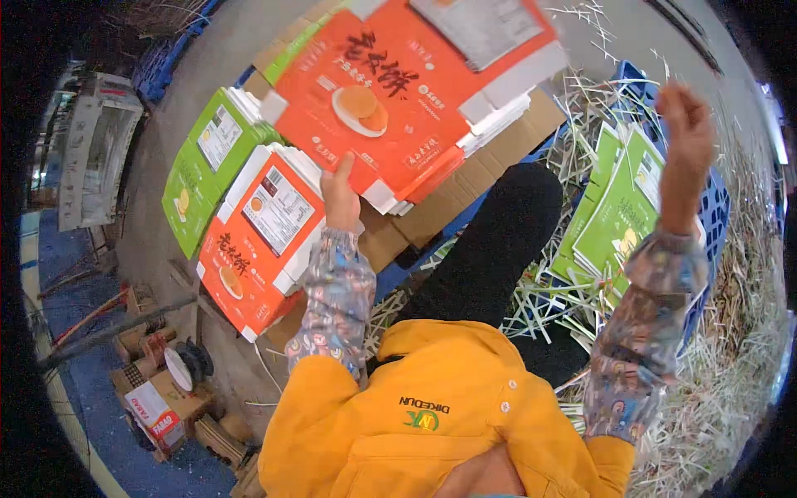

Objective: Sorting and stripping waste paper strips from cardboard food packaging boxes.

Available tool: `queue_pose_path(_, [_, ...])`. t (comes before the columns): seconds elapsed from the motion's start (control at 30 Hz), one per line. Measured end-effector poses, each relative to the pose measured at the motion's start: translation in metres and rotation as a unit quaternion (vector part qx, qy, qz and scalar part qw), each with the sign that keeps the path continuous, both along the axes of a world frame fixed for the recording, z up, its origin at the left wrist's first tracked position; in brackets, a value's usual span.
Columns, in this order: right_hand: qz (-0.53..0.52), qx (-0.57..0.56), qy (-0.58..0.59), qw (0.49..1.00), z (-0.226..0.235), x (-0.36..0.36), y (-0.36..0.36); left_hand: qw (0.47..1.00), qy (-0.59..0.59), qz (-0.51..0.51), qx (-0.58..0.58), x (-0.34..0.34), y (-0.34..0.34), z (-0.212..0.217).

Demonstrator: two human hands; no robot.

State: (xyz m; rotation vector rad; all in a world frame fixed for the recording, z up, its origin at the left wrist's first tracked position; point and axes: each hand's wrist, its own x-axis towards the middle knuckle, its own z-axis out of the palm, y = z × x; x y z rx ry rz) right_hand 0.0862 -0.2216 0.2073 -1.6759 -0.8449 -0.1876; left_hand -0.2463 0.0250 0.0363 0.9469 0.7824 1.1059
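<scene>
My left hand [341, 195] grips the near edge of a flat orange-red printed carton [432, 124], with the thumb on its printed face and the fingers hidden beneath. The carton has white edge flaps and lies over a pile of similar flattened cartons. Off to the right, my right hand [687, 141] is raised above flat green cartons [610, 207]. Motion smears its fingers, and no object shows in it. Left of my left hand lie another orange-red stack [261, 228] and a green stack [207, 166].
Brown cardboard [465, 187] lies under the main pile. Shredded paper strips [706, 398] cover the floor at right, around a blue plastic crate [716, 212]. Cardboard boxes [166, 415] and a round white-faced item [178, 369] sit at lower left. A grey metal frame [100, 153] stands at far left.
</scene>
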Motion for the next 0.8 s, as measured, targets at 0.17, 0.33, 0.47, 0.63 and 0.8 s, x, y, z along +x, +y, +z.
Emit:
queue_pose_path(0.17, [-0.017, -0.117, 0.206, 0.971, -0.119, -0.028, -0.053, 0.980, 0.132, 0.032, -0.145, -0.005, 0.037, -0.104])
queue_pose_path(0.33, [-0.078, -0.183, 0.323, 0.925, -0.179, -0.063, -0.117, 0.986, 0.070, 0.009, -0.150, -0.006, 0.035, -0.101])
queue_pose_path(0.47, [-0.092, -0.187, 0.377, 0.903, -0.217, -0.087, -0.152, 0.986, 0.050, 0.006, -0.157, -0.008, 0.033, -0.100])
queue_pose_path(0.63, [-0.082, -0.208, 0.405, 0.887, -0.219, -0.106, -0.157, 0.987, 0.081, -0.006, -0.137, 0.009, 0.045, -0.094])
queue_pose_path(0.8, [-0.055, -0.262, 0.372, 0.889, -0.242, -0.110, -0.175, 0.972, 0.192, 0.040, -0.131, 0.011, 0.036, -0.095])
